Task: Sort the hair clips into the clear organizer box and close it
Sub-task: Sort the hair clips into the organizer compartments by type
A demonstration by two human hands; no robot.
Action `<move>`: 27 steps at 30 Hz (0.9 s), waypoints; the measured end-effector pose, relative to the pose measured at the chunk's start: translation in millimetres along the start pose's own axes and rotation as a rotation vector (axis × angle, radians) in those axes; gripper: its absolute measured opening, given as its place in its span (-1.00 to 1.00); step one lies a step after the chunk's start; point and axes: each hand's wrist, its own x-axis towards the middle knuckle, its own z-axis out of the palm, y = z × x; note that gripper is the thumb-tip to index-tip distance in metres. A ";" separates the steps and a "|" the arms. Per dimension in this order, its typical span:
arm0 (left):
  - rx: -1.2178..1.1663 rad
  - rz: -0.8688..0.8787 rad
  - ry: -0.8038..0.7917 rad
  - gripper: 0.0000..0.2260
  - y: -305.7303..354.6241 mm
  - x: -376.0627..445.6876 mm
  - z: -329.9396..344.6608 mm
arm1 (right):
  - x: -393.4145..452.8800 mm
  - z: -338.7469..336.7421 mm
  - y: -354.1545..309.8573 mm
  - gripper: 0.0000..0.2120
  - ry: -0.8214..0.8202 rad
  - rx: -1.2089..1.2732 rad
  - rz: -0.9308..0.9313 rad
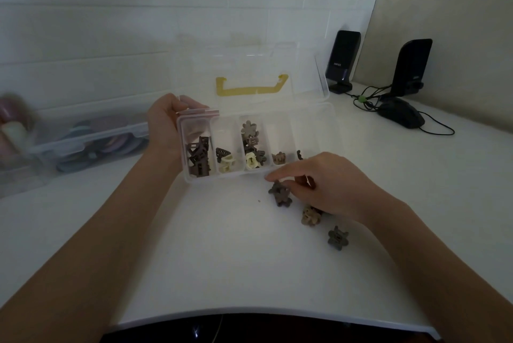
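Observation:
The clear organizer box point(319, 120) stands open on the white table, its lid with a yellow handle point(251, 87) raised behind. Its compartments hold brown, cream and tan hair clips point(198, 158). My left hand point(166, 126) grips the box's left end, thumb on the rim. My right hand point(327, 184) reaches down in front of the box, its fingertips pinching a brown flower clip point(280, 194) that lies on the table. A tan clip point(309, 216) sits partly under that hand. A grey-brown clip point(337, 237) lies loose nearer me.
A clear bin point(83, 142) of hair accessories stands at the left. Two black speakers point(342, 61) and a black mouse point(401, 113) with cables sit at the back right. The table's front edge point(249, 312) runs just below my arms.

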 end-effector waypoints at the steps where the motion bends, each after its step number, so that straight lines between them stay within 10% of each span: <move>1: -0.016 -0.005 0.009 -0.91 0.1 0.0 0.2 | -0.1 -0.5 -0.8 -0.73 -0.013 -0.007 0.011; 15: 0.190 0.042 0.082 -0.85 0.6 -1.2 0.6 | 4.8 -12.7 -20.0 -0.89 0.210 0.589 -0.045; 27: 0.153 -0.003 0.101 -0.84 -1.4 -2.1 1.6 | 76.1 2.0 -28.4 -0.98 0.431 0.123 0.054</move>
